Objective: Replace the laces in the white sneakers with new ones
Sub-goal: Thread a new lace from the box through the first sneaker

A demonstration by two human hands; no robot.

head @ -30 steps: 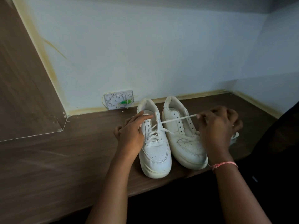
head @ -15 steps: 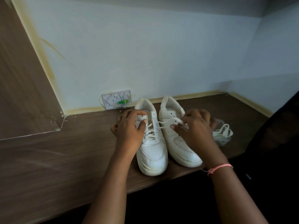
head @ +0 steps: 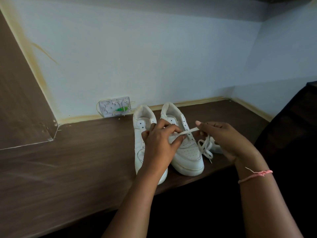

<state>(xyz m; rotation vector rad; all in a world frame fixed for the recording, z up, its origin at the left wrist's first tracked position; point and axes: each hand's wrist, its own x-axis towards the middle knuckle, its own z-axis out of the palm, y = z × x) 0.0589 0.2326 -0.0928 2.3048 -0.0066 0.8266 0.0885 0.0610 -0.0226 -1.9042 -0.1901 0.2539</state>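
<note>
Sneakers, two white ones, stood side by side near the worktop's [head: 72, 162] front edge, toes toward it: the left sneaker [head: 139, 143] partly behind the left hand [head: 159, 145], the right sneaker [head: 187, 152] beside it. Both hands had fingers curled, pinching a flat white lace [head: 186, 131] stretched between them; the right hand [head: 224, 140] held its end. Loose laces [head: 205, 148] lay just right of the right sneaker.

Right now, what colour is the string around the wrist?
Pink; the wrist string shows best in the head view.
</note>
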